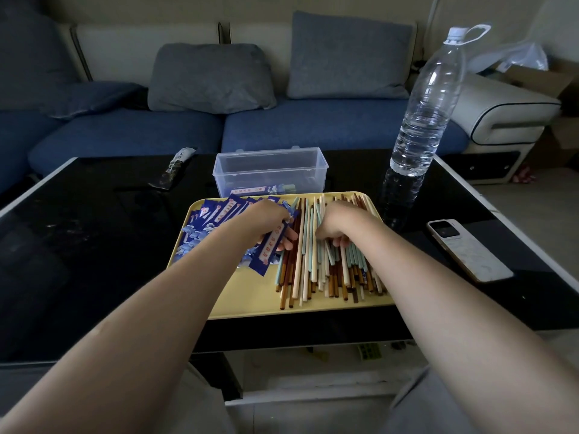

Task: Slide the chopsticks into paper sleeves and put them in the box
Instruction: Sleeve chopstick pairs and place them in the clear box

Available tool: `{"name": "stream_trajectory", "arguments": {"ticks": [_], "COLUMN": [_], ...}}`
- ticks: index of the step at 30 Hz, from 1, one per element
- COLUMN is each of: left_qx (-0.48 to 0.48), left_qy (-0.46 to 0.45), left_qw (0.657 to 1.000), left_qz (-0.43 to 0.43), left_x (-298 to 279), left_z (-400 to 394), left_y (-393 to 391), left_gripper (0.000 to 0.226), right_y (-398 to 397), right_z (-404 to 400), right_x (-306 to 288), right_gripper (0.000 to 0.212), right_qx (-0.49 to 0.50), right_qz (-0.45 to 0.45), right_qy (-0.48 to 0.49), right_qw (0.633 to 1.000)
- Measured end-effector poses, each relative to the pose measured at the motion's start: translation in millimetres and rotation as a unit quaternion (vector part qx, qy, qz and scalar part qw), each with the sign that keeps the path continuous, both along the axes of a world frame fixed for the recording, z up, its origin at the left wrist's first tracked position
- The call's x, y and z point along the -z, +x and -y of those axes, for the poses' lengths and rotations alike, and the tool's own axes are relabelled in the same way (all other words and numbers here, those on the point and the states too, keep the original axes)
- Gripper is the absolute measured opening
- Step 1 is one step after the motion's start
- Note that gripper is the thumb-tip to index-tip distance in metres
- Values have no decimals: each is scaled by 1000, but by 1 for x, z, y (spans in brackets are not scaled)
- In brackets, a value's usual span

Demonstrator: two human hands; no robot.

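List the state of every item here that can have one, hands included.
clear box: lid off, one sleeved pair inside
water bottle: upright, capped, partly full
phone: face down
loose chopsticks: unsleeved, piled on tray
left hand: gripping a blue sleeve
right hand: curled on chopsticks

Sleeve [272, 242] characters too blurred

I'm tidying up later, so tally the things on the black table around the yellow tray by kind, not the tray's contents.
Clear box: 1
Water bottle: 1
Phone: 1
Wrapper at the far left: 1
Total: 4
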State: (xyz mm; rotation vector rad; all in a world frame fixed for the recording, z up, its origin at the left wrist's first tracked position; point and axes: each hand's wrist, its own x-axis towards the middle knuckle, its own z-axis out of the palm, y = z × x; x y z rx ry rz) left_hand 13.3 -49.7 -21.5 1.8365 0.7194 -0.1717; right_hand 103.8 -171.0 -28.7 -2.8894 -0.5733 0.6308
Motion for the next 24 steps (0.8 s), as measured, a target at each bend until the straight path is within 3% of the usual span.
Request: {"name": "stream_trajectory", "arguments": {"ticks": [6, 11, 17, 21, 24], "left_qx": [-25, -42, -59, -55, -47], "left_qy": [-35, -68, -61, -65, -66], "left_qw": [999, 996, 996, 996, 997], "left_qz": [3, 28, 30, 24, 18], "left_x": [1, 3, 5, 4, 2], "left_z": [0, -2, -4, -4, -3], "left_y": [-2, -1, 0, -1, -1], "left_gripper": [10, 19, 20, 17, 15], "right_y": [-2, 7, 7, 7, 11], "right_z": [-2, 6, 7, 10, 11], "right_x": [0, -8, -23, -30, -33], "right_gripper": [28, 17, 20, 19, 34], "right_qx": [-3, 30, 67, 74, 140], "right_qz": [21, 3, -114, -101, -119], "right_qy": [8, 164, 437, 544, 606], "right_qw": [1000, 986, 890, 830, 774]}}
